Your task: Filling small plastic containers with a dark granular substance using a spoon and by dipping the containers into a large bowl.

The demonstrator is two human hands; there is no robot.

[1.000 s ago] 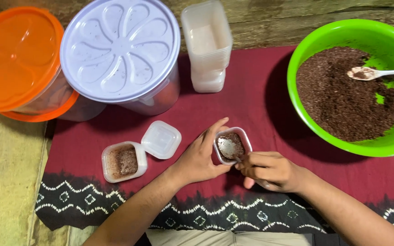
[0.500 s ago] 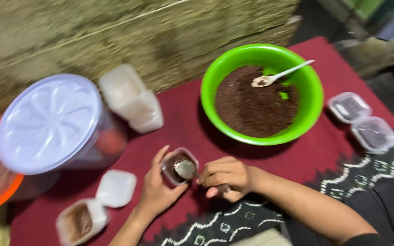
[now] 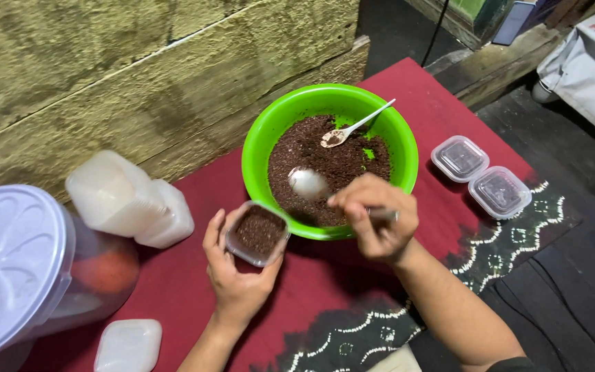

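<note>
- The left hand (image 3: 237, 272) cupped a small clear tub (image 3: 257, 233) of dark brown crumbs, held just beside the green bowl (image 3: 259, 141).
- The right hand (image 3: 374, 217), the nearer one to that bowl, was closed on a spoon (image 3: 309, 183); its handle ran left from the hand, head over the bowl's brown mix.
- A second spoon (image 3: 352, 127) lay farther back in the bowl.
- Two lidded tubs (image 3: 481, 174) sat to the right on the red cloth (image 3: 325, 275).

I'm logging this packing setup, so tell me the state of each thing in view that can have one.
Small tub: open, filled, held by left hand.
Metal spoon: empty, in right hand.
Green bowl: holds dark crumbs.
White spoon: resting in bowl.
Two tubs: lidded.
Big jar: lidded.
</note>
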